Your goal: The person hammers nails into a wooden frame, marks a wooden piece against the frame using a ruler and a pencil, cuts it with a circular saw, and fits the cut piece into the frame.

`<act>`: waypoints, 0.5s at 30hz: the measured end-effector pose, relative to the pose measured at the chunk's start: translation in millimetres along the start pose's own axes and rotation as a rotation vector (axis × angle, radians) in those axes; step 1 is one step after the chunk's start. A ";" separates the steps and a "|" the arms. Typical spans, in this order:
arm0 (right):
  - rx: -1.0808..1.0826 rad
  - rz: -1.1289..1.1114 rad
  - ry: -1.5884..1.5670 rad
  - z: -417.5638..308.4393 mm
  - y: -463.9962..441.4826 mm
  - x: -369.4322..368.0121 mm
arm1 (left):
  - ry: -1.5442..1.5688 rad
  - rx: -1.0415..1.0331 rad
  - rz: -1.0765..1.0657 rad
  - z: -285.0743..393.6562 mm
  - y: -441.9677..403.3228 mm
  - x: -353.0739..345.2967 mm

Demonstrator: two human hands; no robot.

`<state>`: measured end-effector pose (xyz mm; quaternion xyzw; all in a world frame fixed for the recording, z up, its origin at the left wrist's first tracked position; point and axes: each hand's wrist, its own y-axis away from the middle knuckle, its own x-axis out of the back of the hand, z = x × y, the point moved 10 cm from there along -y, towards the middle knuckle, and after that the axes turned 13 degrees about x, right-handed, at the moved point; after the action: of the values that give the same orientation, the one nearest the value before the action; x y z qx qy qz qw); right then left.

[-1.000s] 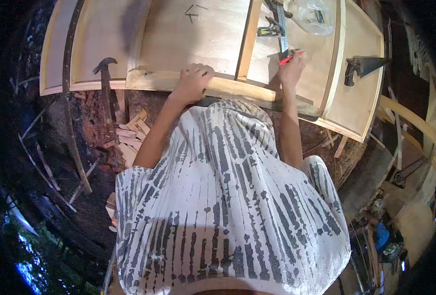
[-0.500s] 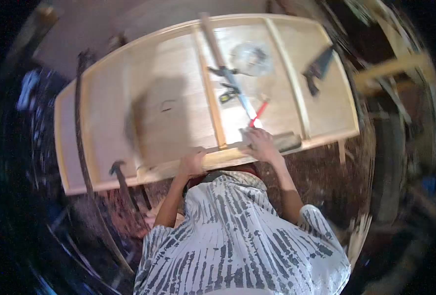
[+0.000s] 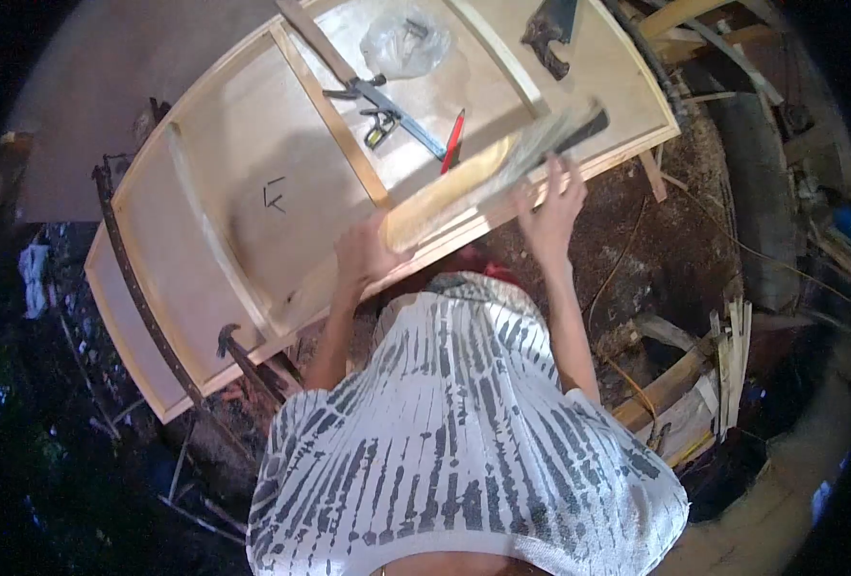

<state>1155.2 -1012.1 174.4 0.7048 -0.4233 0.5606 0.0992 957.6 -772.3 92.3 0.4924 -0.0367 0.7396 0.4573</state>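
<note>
A blurred length of wood (image 3: 464,182), pale yellow on the left and grey towards its dark right end, is tilted above the front edge of a framed wooden panel (image 3: 301,240). My left hand (image 3: 363,254) is closed around its left end. My right hand (image 3: 552,206) has its fingers on the near side of the grey part. Beyond the wood lie a red pencil or marker (image 3: 453,139), a combination square (image 3: 406,120) and a hammer (image 3: 320,43) with a wooden handle.
A clear plastic bag (image 3: 401,53) and a handsaw (image 3: 552,38) rest on the panel. Another hammer (image 3: 243,360) lies over its front left edge. A dark perforated metal strip (image 3: 142,288) crosses the left end. Scrap wood (image 3: 733,370) and an orange cord (image 3: 637,379) are at right.
The wood has been raised and tilted up from the panel's front edge, my right hand moving right along it. The view has turned, so the panel appears more slanted.
</note>
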 end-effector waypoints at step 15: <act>0.246 -0.101 -0.303 131.8 -137.0 42.4 | 0.496 0.238 0.171 160.4 -74.6 -40.1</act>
<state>1345.8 -1028.5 210.9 0.8082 -0.3258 0.4900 -0.0247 1126.1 -835.7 114.4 0.3416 0.1220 0.8726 0.3272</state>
